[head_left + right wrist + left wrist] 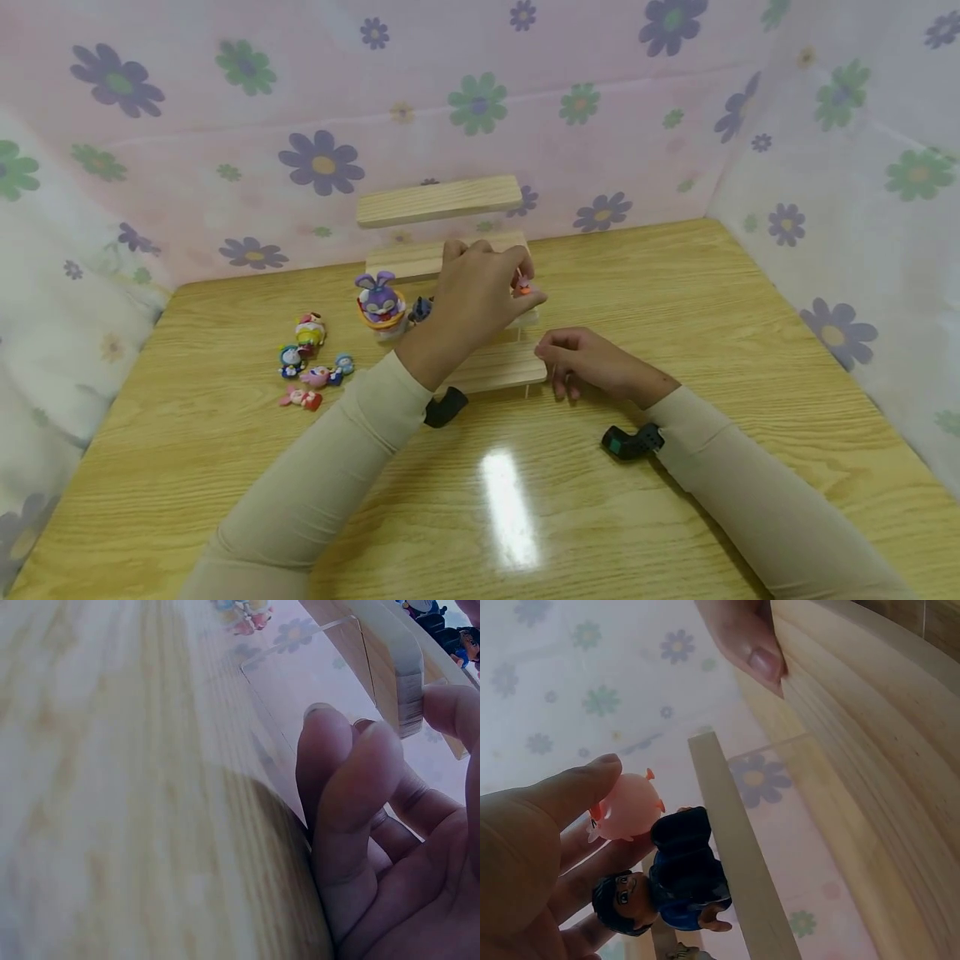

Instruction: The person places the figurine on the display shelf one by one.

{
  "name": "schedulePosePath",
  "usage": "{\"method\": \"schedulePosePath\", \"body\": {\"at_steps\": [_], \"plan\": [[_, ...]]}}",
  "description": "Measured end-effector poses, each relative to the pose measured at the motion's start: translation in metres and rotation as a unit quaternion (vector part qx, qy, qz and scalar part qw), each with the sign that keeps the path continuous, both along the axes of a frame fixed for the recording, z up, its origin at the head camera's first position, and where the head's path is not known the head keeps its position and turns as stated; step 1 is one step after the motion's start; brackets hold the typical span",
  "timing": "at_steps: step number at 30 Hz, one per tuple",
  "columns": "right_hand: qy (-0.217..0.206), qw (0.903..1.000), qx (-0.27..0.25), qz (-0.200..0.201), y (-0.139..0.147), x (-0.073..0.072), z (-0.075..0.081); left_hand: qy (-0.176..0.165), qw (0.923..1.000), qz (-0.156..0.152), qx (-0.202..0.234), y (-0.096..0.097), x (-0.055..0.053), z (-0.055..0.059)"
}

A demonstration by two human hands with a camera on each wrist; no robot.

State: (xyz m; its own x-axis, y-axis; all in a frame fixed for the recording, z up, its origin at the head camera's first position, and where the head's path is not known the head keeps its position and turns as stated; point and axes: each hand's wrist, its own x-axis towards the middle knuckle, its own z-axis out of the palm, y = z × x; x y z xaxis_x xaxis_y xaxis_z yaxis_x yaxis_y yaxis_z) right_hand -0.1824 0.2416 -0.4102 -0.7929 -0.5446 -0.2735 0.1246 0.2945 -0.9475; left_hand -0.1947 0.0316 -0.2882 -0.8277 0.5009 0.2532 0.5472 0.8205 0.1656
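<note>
Above a tier of the wooden display stand (498,369), my left hand (480,287) pinches a round pink figurine (630,806) with small orange feet between thumb and fingers. Right beside it, a dark-haired toy figure (679,874) in blue clothes stands on the board. My right hand (592,362) is at the right end of the lowest board, fingers loosely bent. One fingertip (442,705) touches that board's end (409,701); the other fingers are low by the table. My left hand and wrist hide part of the middle tiers in the head view.
Left on the stand are a purple rabbit figurine (381,300) and a small dark-blue figure (422,310). Several small figurines, including a yellow-dressed one (310,331), lie on the table (225,467) to the left. Behind the stand hangs a flowered cloth (420,67).
</note>
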Motion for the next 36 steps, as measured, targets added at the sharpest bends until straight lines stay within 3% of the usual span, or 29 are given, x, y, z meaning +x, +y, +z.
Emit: {"method": "schedulePosePath", "body": {"at_steps": [20,36], "plan": [[0.006,1.0,-0.002,0.007,-0.0008,-0.002,-0.001,0.042,0.9976,-0.012,-0.053,0.0029,-0.0031,-0.009],[0.001,1.0,-0.004,0.005,-0.0013,-0.0003,0.0006,0.008,0.9971,-0.009,-0.075,0.0056,-0.0034,-0.0076]]}}
